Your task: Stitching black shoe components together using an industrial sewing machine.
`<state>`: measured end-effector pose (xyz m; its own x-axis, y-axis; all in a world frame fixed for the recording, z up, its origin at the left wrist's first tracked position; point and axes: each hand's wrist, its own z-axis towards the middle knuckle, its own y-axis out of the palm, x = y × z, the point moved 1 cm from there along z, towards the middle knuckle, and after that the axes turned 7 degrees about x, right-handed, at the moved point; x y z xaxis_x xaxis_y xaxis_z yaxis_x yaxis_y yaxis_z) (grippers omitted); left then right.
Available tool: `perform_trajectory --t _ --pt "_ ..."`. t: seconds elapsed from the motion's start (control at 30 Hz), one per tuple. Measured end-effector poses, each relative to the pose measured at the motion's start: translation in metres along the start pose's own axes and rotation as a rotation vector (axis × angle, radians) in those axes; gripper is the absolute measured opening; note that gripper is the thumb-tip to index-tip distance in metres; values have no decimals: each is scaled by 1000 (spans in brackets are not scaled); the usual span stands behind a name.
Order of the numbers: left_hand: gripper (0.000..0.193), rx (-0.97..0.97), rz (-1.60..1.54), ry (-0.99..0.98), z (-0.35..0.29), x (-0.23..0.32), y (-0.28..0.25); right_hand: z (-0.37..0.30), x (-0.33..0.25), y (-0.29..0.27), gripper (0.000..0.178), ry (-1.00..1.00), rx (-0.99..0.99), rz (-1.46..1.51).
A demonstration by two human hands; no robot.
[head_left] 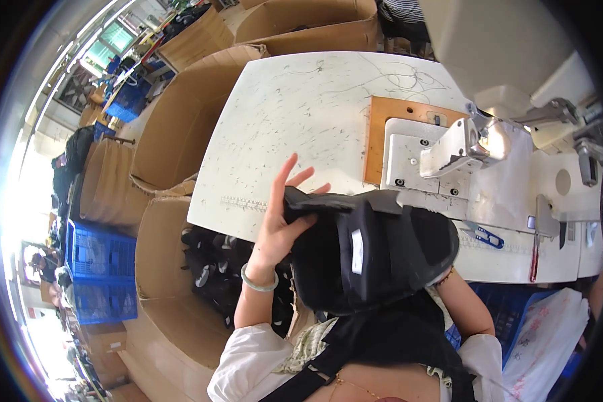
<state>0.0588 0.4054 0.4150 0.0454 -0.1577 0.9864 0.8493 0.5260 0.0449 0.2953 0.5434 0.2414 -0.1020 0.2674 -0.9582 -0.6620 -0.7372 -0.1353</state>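
Note:
A black padded fabric piece (409,251) with a small white label (358,252) is held up in front of me, over the near edge of the sewing table (281,134). My left hand (283,224) grips its left end, the thumb on the near face and the other fingers stretched up behind its upper edge. At its lower right, my right hand (447,274) reaches behind the piece; only the wrist edge with a beaded bracelet shows and the fingers are hidden. A white sewing machine (455,144) stands beyond the piece, to the right.
Blue thread snips (488,236) and a red-handled slim tool (534,258) lie right of the piece. Thread scraps litter the tabletop. An open cardboard box (161,258) with black pieces (211,261) stands at the left, near blue crates (100,268). A white plastic bag (546,342) hangs lower right.

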Motion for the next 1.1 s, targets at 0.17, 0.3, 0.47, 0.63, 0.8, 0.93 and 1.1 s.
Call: perform_trajectory --t 0.17,0.3,0.47,0.63,0.8,0.93,1.1 --pt "92 -38 94 48 -6 21 2 -11 6 -2 31 65 -58 53" --pt "93 -134 178 102 -13 27 5 -12 -3 -11 31 98 -97 87" --pt "73 -134 -225 -180 -16 9 3 -21 -10 -22 31 159 -116 143" --pt "46 -479 90 -186 -10 -7 8 -23 -15 -35 30 218 -104 203" --pt "46 -413 235 -271 -16 -24 19 -32 -25 -39 30 277 -80 294" --pt "46 -421 307 -235 -12 -6 35 -37 -37 -38 30 321 -39 369" --pt "28 -207 116 -415 -8 -21 42 -43 -56 -41 29 371 11 464"
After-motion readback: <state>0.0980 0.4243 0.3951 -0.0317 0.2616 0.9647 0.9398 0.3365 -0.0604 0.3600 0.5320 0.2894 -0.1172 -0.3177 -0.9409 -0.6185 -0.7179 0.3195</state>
